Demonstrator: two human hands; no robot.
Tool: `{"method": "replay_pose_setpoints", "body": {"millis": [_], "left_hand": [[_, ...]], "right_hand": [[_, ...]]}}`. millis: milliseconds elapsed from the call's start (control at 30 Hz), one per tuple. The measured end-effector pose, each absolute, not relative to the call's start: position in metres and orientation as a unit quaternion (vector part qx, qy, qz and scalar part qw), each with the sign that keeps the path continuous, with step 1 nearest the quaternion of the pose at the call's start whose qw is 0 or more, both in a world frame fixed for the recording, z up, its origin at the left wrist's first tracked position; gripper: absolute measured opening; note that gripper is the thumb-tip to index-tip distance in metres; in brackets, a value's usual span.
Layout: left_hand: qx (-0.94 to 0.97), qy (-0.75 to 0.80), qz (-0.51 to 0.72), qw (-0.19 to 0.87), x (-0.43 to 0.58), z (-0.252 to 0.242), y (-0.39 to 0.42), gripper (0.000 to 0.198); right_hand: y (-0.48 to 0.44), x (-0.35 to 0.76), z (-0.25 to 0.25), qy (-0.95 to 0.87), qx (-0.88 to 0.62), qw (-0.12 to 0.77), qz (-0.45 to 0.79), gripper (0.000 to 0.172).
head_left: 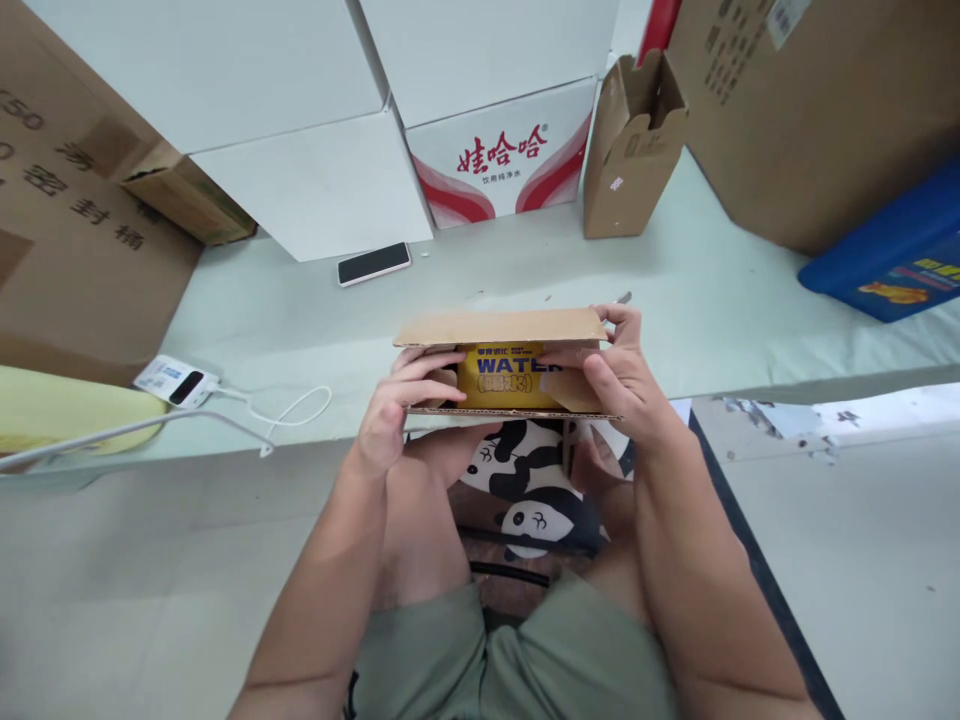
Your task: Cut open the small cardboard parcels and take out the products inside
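Note:
A small brown cardboard box (510,327) is at the table's front edge, above my lap, with its open side facing me. Inside lies a yellow package (510,385) printed with "WATER" in dark letters. My left hand (401,400) grips the box's left end, fingers bent over the opening. At the right end my right hand (630,385) holds the box too, with its thumb by the inner flap and some fingers reaching into the opening. Part of the package is hidden behind my fingers and the side flaps.
Behind the box lies a phone (373,264). White cartons (315,180) and a tall open cardboard carrier (630,170) stand at the back. A white device with a cable (176,383) sits left; a blue container (885,240) stands right. Large brown cartons (75,200) flank the table (712,300).

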State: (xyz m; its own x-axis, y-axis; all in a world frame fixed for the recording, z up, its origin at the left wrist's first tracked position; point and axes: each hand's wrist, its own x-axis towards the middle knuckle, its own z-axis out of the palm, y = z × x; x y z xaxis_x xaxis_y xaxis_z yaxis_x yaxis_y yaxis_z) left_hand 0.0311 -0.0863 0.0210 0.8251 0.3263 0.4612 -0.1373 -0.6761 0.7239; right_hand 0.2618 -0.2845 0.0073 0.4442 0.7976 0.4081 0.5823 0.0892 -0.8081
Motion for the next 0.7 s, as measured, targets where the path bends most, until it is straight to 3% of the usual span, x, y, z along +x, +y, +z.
{"method": "replay_pose_setpoints", "body": {"millis": [367, 567, 700], "left_hand": [[0.920, 0.037, 0.273, 0.279, 0.020, 0.027, -0.074, 0.083], [0.863, 0.066, 0.398, 0.303, 0.023, 0.030, -0.072, 0.067], [0.880, 0.118, 0.342, 0.308, 0.033, 0.063, -0.069, 0.046]], "right_hand": [[-0.275, 0.255, -0.006, -0.482, -0.617, 0.620, 0.050, 0.067], [-0.271, 0.251, -0.008, -0.462, -0.572, 0.677, 0.033, 0.055], [-0.267, 0.248, -0.010, -0.452, -0.547, 0.703, 0.048, 0.046]]}}
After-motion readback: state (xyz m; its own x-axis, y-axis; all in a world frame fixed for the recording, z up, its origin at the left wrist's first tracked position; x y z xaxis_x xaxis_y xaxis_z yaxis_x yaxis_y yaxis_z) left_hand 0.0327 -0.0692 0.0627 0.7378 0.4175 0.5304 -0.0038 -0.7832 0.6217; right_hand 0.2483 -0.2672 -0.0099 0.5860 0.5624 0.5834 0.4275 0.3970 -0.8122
